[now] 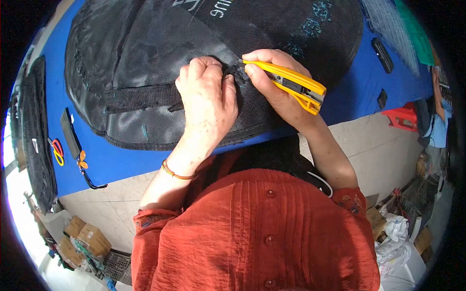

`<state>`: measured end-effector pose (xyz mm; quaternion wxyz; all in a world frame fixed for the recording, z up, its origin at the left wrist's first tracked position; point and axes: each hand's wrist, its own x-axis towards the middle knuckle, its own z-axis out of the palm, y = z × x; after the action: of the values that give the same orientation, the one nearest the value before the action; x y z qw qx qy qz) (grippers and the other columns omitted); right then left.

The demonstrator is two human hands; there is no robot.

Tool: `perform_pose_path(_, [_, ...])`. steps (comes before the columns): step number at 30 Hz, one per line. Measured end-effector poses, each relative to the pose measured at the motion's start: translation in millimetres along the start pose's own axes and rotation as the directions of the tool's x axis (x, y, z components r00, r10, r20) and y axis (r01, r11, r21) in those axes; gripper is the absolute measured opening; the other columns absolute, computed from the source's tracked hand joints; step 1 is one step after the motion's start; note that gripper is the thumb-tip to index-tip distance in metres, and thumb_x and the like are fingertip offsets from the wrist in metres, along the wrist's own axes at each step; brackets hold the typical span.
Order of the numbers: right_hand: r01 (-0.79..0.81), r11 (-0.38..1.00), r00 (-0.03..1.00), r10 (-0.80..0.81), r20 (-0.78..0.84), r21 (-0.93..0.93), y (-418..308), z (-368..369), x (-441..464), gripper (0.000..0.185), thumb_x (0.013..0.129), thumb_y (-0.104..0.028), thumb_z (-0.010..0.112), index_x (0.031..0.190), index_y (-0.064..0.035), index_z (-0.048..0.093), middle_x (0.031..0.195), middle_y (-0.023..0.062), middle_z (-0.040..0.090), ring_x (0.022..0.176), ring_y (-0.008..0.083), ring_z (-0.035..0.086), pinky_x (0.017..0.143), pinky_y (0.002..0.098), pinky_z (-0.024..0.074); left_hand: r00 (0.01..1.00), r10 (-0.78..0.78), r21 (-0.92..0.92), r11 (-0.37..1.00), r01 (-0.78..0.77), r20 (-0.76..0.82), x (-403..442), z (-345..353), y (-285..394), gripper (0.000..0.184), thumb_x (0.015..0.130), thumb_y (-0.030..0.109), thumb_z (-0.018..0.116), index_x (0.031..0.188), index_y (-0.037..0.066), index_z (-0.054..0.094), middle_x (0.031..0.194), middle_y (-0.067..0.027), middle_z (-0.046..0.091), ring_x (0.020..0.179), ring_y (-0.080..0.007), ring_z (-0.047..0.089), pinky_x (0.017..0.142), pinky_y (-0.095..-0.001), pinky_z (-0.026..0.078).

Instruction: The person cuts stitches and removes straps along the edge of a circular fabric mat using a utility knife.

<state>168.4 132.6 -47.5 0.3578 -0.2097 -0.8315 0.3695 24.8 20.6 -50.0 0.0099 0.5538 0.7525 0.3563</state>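
A large black fabric bag (160, 65) with rounded ends and white lettering lies flat before me. My left hand (206, 97) is closed, its curled fingers pinching a bunched piece of black webbing strap (237, 75) on the bag. In my right hand (281, 99) is a yellow utility knife (305, 88), gripped near its front, with the tip pointing left at the bunched strap. The blade's contact with the strap is too small to make out. A long black strap band (141, 98) runs across the bag to the left of my left hand.
Scissors (58, 153) and a black strip (71, 133) lie on the blue table (92, 172) at left. Blue-green thread scraps (315, 22) dot the bag. A black handle-like piece (382, 55) lies at right, near a red stool (403, 116). Cardboard boxes (93, 238) stand on the floor.
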Motion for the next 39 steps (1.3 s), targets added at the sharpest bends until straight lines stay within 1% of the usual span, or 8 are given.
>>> perform_pose_path(2, [-0.006,1.000,1.000,0.006,0.006,-0.008,0.2,0.0,-0.2,0.017,0.095,-0.016,0.068,0.110,-0.0061,0.069,0.101,0.0078,0.071,0.092,0.0194,0.070,0.085,0.0304,0.0545,1.000,-0.005,0.001,1.000,0.005,0.002,-0.2,0.0,0.1,0.019,0.081,0.007,0.069,0.098,-0.003,0.067,0.109,-0.0150,0.061,0.099,-0.0345,0.055,0.088,-0.0457,0.042])
perform_pose_path(4, [0.032,0.999,0.999,-0.033,-0.001,-0.020,0.7,0.3,-0.1,0.015,0.091,-0.012,0.071,0.105,-0.0075,0.067,0.096,0.0078,0.071,0.088,0.0251,0.071,0.081,0.0329,0.0565,1.000,0.003,0.000,1.000,-0.003,-0.010,0.0,0.0,0.5,0.019,0.081,0.007,0.069,0.097,-0.003,0.067,0.109,-0.0150,0.061,0.099,-0.0343,0.055,0.088,-0.0459,0.042])
perform_pose_path(10, [-0.087,0.993,0.996,0.087,0.003,0.079,-0.7,0.9,-2.9,0.013,0.091,-0.012,0.070,0.103,-0.0072,0.068,0.096,0.0075,0.071,0.089,0.0234,0.071,0.082,0.0327,0.0561,1.000,-0.002,0.035,0.999,0.002,0.007,0.7,-3.2,2.3,0.020,0.084,0.009,0.071,0.100,-0.001,0.067,0.109,-0.0150,0.063,0.098,-0.0348,0.057,0.089,-0.0443,0.044])
perform_pose_path(13, [-0.048,0.998,0.999,0.049,-0.010,0.049,-1.3,0.4,-0.2,0.015,0.091,-0.013,0.071,0.105,-0.0074,0.069,0.098,0.0075,0.072,0.090,0.0226,0.071,0.082,0.0328,0.0561,1.000,0.003,0.011,1.000,-0.002,-0.011,0.0,-0.2,0.8,0.018,0.081,0.007,0.070,0.095,-0.002,0.067,0.108,-0.0143,0.061,0.099,-0.0342,0.055,0.088,-0.0457,0.042])
perform_pose_path(26, [-0.001,1.000,1.000,0.001,-0.009,0.005,-2.0,0.7,1.1,0.014,0.092,-0.014,0.070,0.104,-0.0071,0.067,0.098,0.0077,0.072,0.090,0.0244,0.071,0.082,0.0334,0.0561,1.000,0.005,0.032,0.999,-0.004,-0.017,-0.4,1.7,-0.3,0.019,0.081,0.008,0.070,0.097,-0.002,0.067,0.109,-0.0138,0.061,0.101,-0.0341,0.055,0.088,-0.0458,0.042])
perform_pose_path(29, [-0.018,1.000,1.000,0.018,0.001,0.005,-2.5,0.1,0.9,0.013,0.093,-0.015,0.068,0.102,-0.0067,0.067,0.096,0.0082,0.071,0.089,0.0253,0.070,0.081,0.0338,0.0559,1.000,0.004,0.033,0.999,-0.003,-0.008,-0.5,1.3,-0.6,0.019,0.081,0.008,0.070,0.097,-0.002,0.067,0.109,-0.0138,0.061,0.101,-0.0341,0.055,0.088,-0.0458,0.042])
perform_pose_path(31, [-0.092,0.993,0.995,0.090,0.030,0.070,0.5,0.6,-1.0,0.012,0.094,-0.016,0.067,0.101,-0.0062,0.067,0.095,0.0086,0.071,0.088,0.0253,0.070,0.080,0.0340,0.0554,1.000,-0.002,0.034,0.999,0.003,-0.009,-0.3,1.3,-0.5,0.019,0.081,0.008,0.070,0.097,-0.002,0.067,0.109,-0.0137,0.061,0.101,-0.0341,0.055,0.088,-0.0457,0.042])
perform_pose_path(39, [-0.115,0.985,0.993,0.110,0.046,0.128,1.9,-0.6,-3.0,0.011,0.093,-0.015,0.068,0.099,-0.0054,0.067,0.093,0.0082,0.069,0.088,0.0244,0.069,0.080,0.0343,0.0549,1.000,-0.011,0.025,1.000,0.011,-0.007,-0.7,-0.4,0.2,0.019,0.081,0.008,0.070,0.097,-0.002,0.067,0.109,-0.0138,0.061,0.101,-0.0338,0.055,0.089,-0.0456,0.042])
